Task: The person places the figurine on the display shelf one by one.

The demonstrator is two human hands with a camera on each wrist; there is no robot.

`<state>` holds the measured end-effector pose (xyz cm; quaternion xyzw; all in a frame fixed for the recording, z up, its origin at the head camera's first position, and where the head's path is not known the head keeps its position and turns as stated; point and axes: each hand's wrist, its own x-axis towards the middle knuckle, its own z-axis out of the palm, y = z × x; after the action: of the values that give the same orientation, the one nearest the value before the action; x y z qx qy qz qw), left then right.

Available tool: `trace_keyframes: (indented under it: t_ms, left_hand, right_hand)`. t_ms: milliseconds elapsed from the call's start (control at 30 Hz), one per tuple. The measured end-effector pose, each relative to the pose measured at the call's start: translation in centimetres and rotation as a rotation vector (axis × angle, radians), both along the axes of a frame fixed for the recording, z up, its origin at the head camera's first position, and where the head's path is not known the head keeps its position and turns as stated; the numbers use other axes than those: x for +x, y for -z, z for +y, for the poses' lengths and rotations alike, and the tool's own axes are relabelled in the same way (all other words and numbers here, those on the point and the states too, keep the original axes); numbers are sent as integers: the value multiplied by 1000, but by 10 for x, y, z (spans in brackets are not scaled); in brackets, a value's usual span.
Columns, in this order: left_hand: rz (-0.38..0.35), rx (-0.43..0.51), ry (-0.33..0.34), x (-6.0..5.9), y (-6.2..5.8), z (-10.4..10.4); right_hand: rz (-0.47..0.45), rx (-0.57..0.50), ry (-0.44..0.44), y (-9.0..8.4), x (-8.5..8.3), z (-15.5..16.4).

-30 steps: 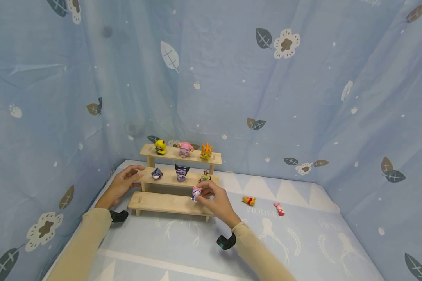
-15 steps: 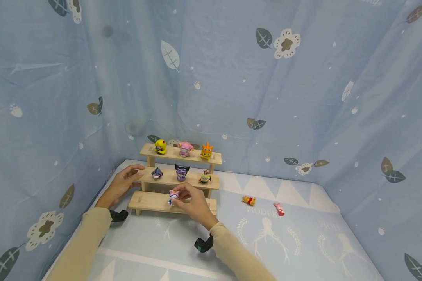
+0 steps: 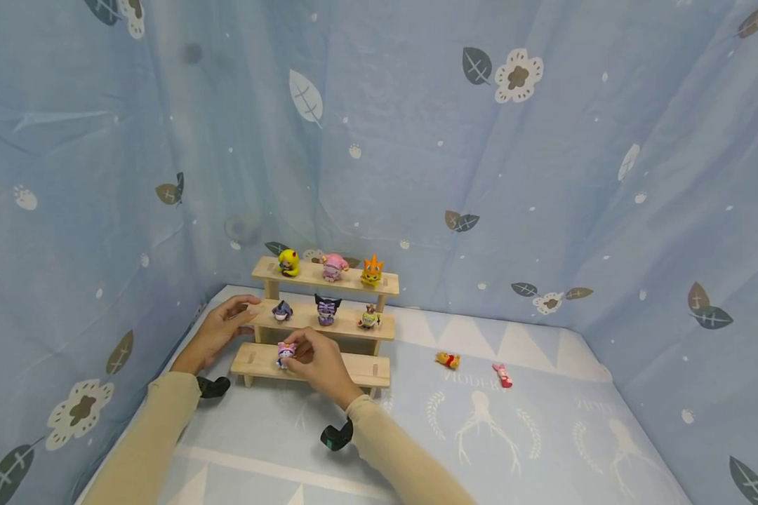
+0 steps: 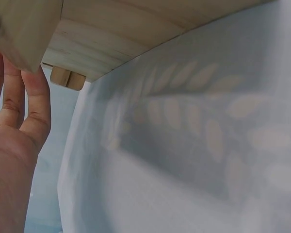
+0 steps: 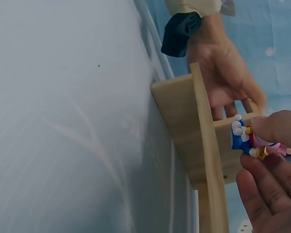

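A three-tier wooden shelf [image 3: 318, 366] stands on the blue mat. My right hand [image 3: 293, 351] pinches a small pink and blue figure [image 3: 284, 353] just over the left half of the lowest tier; the right wrist view shows the same figure [image 5: 254, 143] between thumb and fingers [image 5: 276, 130], beside the shelf [image 5: 194, 131]. My left hand [image 3: 230, 319] rests on the left end of the middle tier, its fingers [image 4: 19, 97] straight against the wood [image 4: 111, 29]. That hand [image 5: 223, 77] also shows behind the board.
Three figures stand on the top tier, yellow [image 3: 287, 262], pink [image 3: 333, 266] and orange [image 3: 370, 271], with three more on the middle tier [image 3: 326, 309]. A yellow figure [image 3: 447, 360] and a pink one [image 3: 501, 375] lie on the mat to the right. Blue cloth walls enclose three sides.
My right hand has carried the pink figure leftward along the lowest tier, from its right end to its left half. The left hand has stayed on the shelf's end.
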<state>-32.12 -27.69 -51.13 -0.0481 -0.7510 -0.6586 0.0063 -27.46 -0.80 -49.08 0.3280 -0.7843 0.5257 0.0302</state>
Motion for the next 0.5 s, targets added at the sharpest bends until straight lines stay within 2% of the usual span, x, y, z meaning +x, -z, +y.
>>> trace_keyframes:
  t_ms: [167, 500]
  left_hand:
    - [0, 8, 5, 1, 0, 0]
    - [6, 17, 8, 2, -1, -1]
  right_hand:
    - [-12, 10, 2, 4, -1, -10]
    - [21, 21, 16, 10, -5, -24]
